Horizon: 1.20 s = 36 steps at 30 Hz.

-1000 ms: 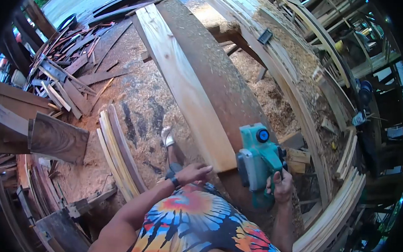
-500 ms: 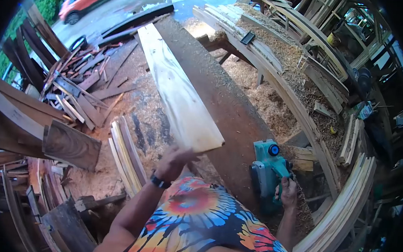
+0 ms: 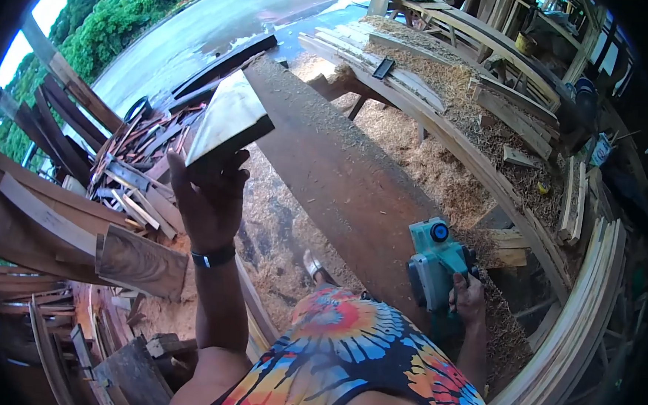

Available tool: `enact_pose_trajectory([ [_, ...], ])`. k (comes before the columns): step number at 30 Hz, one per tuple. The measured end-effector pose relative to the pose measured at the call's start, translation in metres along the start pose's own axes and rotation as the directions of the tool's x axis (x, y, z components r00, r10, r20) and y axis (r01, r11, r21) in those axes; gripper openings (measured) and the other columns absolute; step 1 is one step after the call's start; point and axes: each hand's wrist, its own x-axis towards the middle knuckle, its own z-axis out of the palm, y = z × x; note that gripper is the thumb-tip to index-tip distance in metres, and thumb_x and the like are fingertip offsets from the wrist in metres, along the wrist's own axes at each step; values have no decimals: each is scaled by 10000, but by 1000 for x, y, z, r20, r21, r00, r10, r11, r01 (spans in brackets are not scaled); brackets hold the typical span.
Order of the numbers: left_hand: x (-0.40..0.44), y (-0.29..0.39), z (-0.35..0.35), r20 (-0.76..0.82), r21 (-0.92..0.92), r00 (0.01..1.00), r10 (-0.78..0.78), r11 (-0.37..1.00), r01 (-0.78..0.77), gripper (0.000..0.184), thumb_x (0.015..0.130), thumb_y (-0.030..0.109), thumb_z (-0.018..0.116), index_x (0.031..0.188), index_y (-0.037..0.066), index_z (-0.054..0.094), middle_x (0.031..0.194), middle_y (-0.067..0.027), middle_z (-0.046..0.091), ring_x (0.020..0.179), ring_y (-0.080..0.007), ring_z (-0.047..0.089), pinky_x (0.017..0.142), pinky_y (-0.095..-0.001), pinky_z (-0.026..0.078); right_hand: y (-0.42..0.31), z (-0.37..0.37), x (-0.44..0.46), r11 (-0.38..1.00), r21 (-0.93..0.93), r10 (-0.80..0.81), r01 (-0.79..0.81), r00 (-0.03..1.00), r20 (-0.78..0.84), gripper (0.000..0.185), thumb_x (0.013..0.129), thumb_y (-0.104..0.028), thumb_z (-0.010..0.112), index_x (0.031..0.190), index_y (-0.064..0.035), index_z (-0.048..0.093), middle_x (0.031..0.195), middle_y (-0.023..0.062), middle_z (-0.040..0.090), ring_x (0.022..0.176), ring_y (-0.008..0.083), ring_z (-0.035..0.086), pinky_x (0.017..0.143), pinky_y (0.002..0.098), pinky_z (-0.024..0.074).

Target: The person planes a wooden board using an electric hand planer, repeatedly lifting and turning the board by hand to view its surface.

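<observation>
My left hand (image 3: 211, 204), with a dark band at the wrist, grips the near end of a pale wooden board (image 3: 231, 115). That end is raised toward me, so the board looks short and its end face shows; the thumb is at the left edge and fingers are partly hidden beneath. My right hand (image 3: 469, 296) is wrapped around the handle of a teal electric planer (image 3: 436, 260). The planer sits at the near right end of a long brown workbench (image 3: 332, 192), which is sprinkled with shavings.
To the right, long planks (image 3: 447, 132) and heaps of shavings (image 3: 451, 180) flank the bench. A stack of curved-looking boards (image 3: 568, 329) stands at lower right. Scrap wood (image 3: 136, 183) and a wide board (image 3: 142, 262) lie left. A road (image 3: 170, 41) runs behind.
My left hand has gone from the board's near end low by my body to holding that end up, farther left. The board has tilted up and shifted left. My right hand stays on the planer.
</observation>
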Motion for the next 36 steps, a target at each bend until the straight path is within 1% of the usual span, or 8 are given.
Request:
enact_pose_trajectory([
  [1,4,0,0,-22,1,1000,16,1000,-16,699,1033,619,385,1247,12,658,1116,-165,742,975,-303,730,754,-379,613,2,0,0,1000,4,-4,4,1000,-3,544,963,-573,619,1017,-32,616,568,-4,524,446,84,508,433,258,401],
  [4,11,1,5,10,18,1000,25,1000,-25,691,1033,617,389,1244,20,665,1116,-159,743,969,-300,732,747,-380,614,2,0,-2,1000,4,-2,2,1000,-12,543,958,-573,627,1003,-32,619,566,-5,525,446,86,512,432,258,402],
  [12,15,0,5,2,49,999,32,998,-33,681,1032,615,395,1199,28,697,1093,-139,753,952,-286,735,738,-368,602,1,0,-1,1000,26,7,-7,1000,-11,568,929,-604,649,984,-40,621,570,1,533,450,87,516,436,259,409],
  [18,13,1,5,-25,7,1000,12,1000,-12,661,1022,621,423,1178,48,713,1075,-138,756,950,-308,732,751,-394,597,-2,0,-4,999,21,42,-42,999,-17,605,903,-637,662,1004,-41,627,574,-3,533,460,85,518,444,255,408],
  [19,15,3,-6,57,-26,998,-17,999,18,738,995,658,448,1239,2,683,1234,-214,692,1075,-307,689,783,-388,580,-4,0,-4,999,24,49,-48,999,-19,609,901,-640,663,1006,-41,627,573,-4,532,461,85,519,444,255,408],
  [25,16,6,-14,115,-33,993,-25,999,29,737,1002,645,446,1256,-11,667,1269,-246,664,1095,-321,686,844,-414,593,-4,0,-2,999,25,22,-22,1000,-7,600,914,-631,651,1006,-39,628,572,-4,528,462,87,520,444,264,410],
  [32,15,5,-13,98,-32,995,-18,999,21,723,1008,634,447,1254,-9,670,1270,-236,668,1082,-311,692,810,-390,589,-2,1,-1,1000,2,3,-3,1000,1,629,921,-664,610,983,-39,614,576,1,522,446,92,510,429,256,396],
  [36,16,5,-5,85,-6,996,-20,1000,21,703,1010,629,447,1242,8,682,1259,-218,679,1062,-299,696,796,-382,585,-4,0,-1,1000,20,9,-9,1000,9,568,935,-603,641,972,-37,617,570,-1,520,453,88,512,441,260,405],
])
